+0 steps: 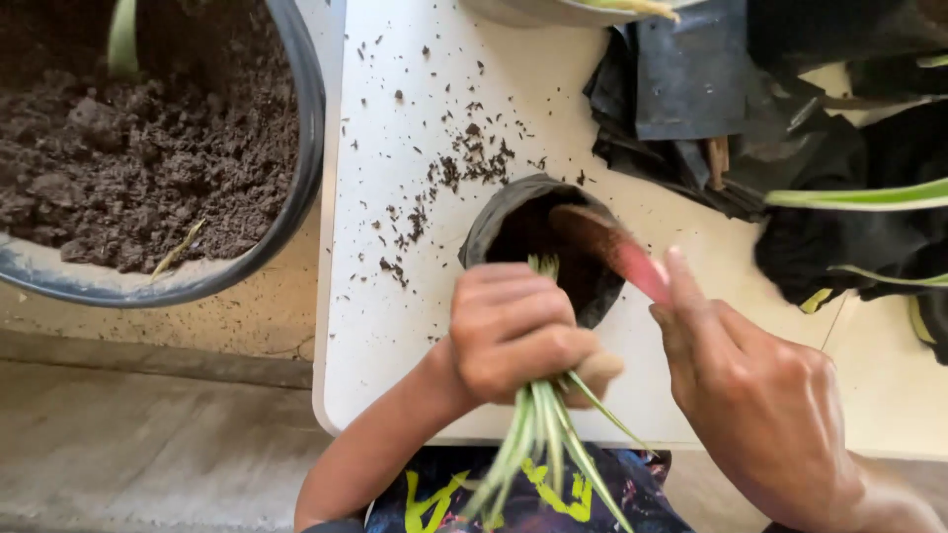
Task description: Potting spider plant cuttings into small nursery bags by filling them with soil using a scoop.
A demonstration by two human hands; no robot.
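My left hand (513,331) is closed around the base of a small plant (541,444) with long green and pale striped leaves that hang toward me. The plant's base sits over the mouth of a small black grow bag (494,222) standing on the white table (395,326). My right hand (760,405) grips a red-handled trowel (617,252), blurred with motion, whose soil-covered blade reaches into the bag's opening.
A large black tub of dark soil (138,148) stands at the left, past the table's edge. Loose soil crumbs (464,158) dot the tabletop. Folded black plastic bags (691,89) and striped leaves (859,197) lie at the right.
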